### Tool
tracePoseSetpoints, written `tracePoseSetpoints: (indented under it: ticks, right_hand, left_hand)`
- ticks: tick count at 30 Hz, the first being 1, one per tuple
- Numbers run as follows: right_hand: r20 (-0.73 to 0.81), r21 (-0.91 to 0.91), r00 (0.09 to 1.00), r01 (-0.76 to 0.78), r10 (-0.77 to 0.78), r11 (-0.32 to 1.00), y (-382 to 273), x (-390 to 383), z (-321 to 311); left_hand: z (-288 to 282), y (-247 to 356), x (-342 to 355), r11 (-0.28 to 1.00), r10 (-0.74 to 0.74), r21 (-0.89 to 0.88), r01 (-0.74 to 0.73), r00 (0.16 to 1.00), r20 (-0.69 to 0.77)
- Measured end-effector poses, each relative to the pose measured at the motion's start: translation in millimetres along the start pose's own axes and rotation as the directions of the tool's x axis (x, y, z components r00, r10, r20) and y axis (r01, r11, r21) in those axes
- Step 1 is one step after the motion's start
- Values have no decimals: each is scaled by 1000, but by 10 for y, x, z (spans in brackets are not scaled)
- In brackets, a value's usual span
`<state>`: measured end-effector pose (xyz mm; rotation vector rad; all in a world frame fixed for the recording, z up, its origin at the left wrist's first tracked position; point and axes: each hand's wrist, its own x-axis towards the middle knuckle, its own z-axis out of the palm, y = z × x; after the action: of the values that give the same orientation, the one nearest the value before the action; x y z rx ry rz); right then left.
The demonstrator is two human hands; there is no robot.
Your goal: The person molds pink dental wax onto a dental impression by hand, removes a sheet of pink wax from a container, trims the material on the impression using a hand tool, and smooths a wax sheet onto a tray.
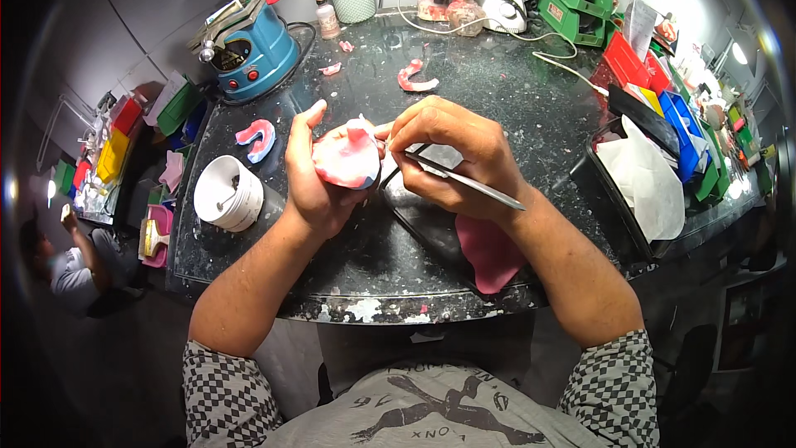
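Observation:
My left hand [313, 191] holds a pink and white moulded piece [347, 158] with a raised knob and a bit of blue at its edge. My right hand [448, 153] grips a slim metal tool [484, 189] like a pen, its fingertips beside the piece; the tool's working end is hard to make out. Below my right hand lie a black tray [419, 228] with something pale on it and a dark pink sheet [485, 265]. To the left sit a white tub [228, 203] and a blue-and-pink U-shaped mould [264, 137].
A blue machine [261, 64] stands back left, green bins [564, 12] back right. A pink U-shaped piece [408, 79] lies behind my hands. A black tray with paper [638, 182] is at the right. A co-worker [79, 270] sits at the far left.

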<state>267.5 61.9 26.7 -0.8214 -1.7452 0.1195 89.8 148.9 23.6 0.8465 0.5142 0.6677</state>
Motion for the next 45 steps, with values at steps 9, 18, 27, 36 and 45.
tracePoseSetpoints:
  ticks: [9, 18, 27, 36, 45]
  right_hand:
    - [12, -46, 1000, 27, -27, 999, 13, 1, -17]
    - [32, -55, 999, -10, 12, 998, 1, -2, -28]
    - [9, -170, 1000, -12, 14, 985, -17, -30, 33]
    - [-133, -201, 990, 14, -42, 980, -52, 1, 2]
    - [-31, -115, 999, 32, -36, 993, -53, -10, 7]
  left_hand:
    - [-15, 22, -9, 1000, -20, -16, 21, 998, 64]
    - [-196, -30, 82, 1000, -18, -10, 20, 984, 177]
    - [-194, -28, 118, 996, -92, 11, 92, 969, 229]
    - [-140, -48, 69, 997, -69, -8, 72, 983, 172]
    - [-190, -37, 80, 992, -94, -56, 110, 968, 232]
